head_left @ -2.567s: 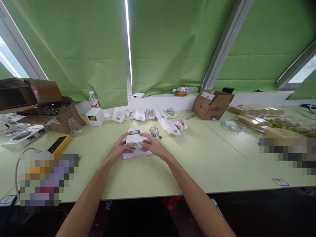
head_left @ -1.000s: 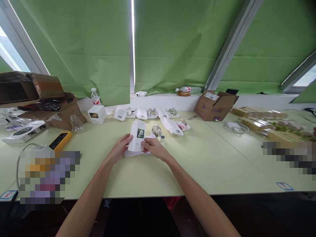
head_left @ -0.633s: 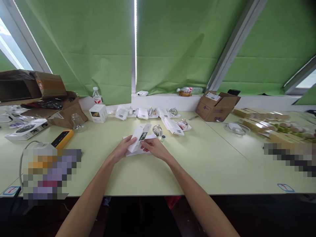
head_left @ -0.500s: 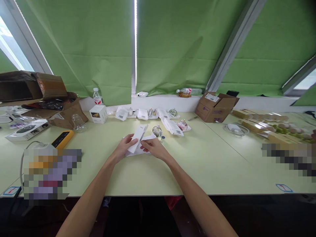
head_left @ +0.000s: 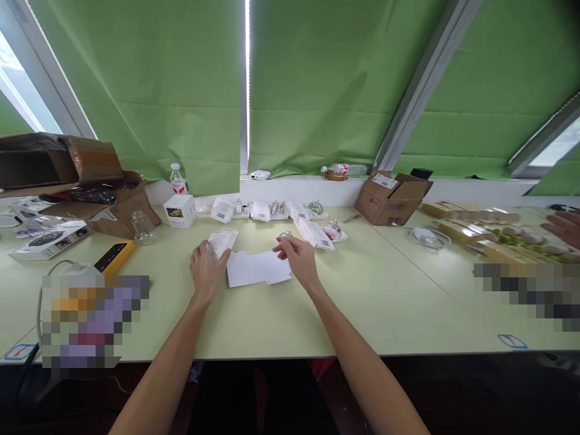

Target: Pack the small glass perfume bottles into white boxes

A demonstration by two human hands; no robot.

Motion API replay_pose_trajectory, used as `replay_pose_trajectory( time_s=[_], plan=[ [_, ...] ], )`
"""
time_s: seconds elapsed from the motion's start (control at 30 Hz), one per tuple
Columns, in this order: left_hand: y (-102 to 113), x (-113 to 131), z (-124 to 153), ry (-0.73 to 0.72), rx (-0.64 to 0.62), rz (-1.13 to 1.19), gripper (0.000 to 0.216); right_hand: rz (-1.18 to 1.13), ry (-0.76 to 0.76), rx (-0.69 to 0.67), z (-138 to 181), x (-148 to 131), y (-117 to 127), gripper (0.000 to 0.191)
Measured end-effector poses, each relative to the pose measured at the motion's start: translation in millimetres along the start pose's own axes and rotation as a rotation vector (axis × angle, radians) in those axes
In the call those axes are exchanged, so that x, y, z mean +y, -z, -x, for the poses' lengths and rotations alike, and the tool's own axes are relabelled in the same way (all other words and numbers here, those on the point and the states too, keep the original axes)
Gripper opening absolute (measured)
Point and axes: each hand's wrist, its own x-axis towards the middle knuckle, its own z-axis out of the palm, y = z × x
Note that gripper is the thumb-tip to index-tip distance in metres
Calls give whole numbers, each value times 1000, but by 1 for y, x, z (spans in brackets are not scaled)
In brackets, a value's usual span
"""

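Note:
My left hand (head_left: 207, 266) is closed around a small white carton (head_left: 223, 243) with fine print on its face, tilted just above the table. A white paper sheet (head_left: 258, 269) with uneven edges lies flat between my hands. My right hand (head_left: 299, 260) is over the sheet's right end, fingers curled in toward the thumb; whatever they hold is hidden. Right behind those fingers, the top of a round glass perfume bottle (head_left: 285, 234) shows, its body covered by the hand.
White cartons (head_left: 260, 211) and glass bottles (head_left: 315, 208) line the back, with a pink bottle (head_left: 332, 231) nearer. Cardboard boxes stand left (head_left: 118, 211) and right (head_left: 385, 199). A yellow power strip (head_left: 115, 257) lies left. Another person's hand (head_left: 564, 228) reaches in at right.
My hands have moved apart. The carton went left with my left hand and now shows its printed face. My right hand shifted right, covering the bottle. Another person's hand appeared at far right.

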Motion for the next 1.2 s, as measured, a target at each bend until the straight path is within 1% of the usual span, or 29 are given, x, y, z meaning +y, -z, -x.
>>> replay_pose_trajectory(
  time_s=[0.07,0.1,0.13,0.2,0.27,0.37,0.5,0.57,0.77,0.87,0.97,1.07,1.2],
  plan=[
    [-1,1,3,-26,11,-81,66,5,-7,100,-4,-1,8,47],
    [-3,1,4,-42,17,-112,64,28,-15,116,-6,0,11,47],
    [-5,0,4,-61,28,-136,62,70,-20,114,-7,1,14,46],
    [-8,-2,5,-99,61,-174,58,233,-8,80,-8,3,16,44],
    [-10,-5,4,-123,90,-201,55,403,20,55,-7,5,15,42],
    [-11,-9,2,-138,104,-224,49,599,47,48,-3,6,10,38],
    [-11,-13,1,-166,119,-250,45,959,-6,10,0,4,8,37],
    [-11,-12,1,-182,131,-249,44,1040,-53,-2,0,5,9,37],
    [-7,0,3,-260,175,-133,35,1147,-182,-67,0,12,10,37],
    [-6,4,3,-297,173,-63,31,1155,-216,-106,0,16,9,30],
    [-7,3,3,-316,135,-2,29,1139,-234,-138,0,19,8,20],
    [-8,1,2,-277,102,50,28,1095,-232,-158,-1,22,8,15],
    [-8,0,0,-191,53,143,29,1002,-196,-146,-5,24,9,19]
  ],
)
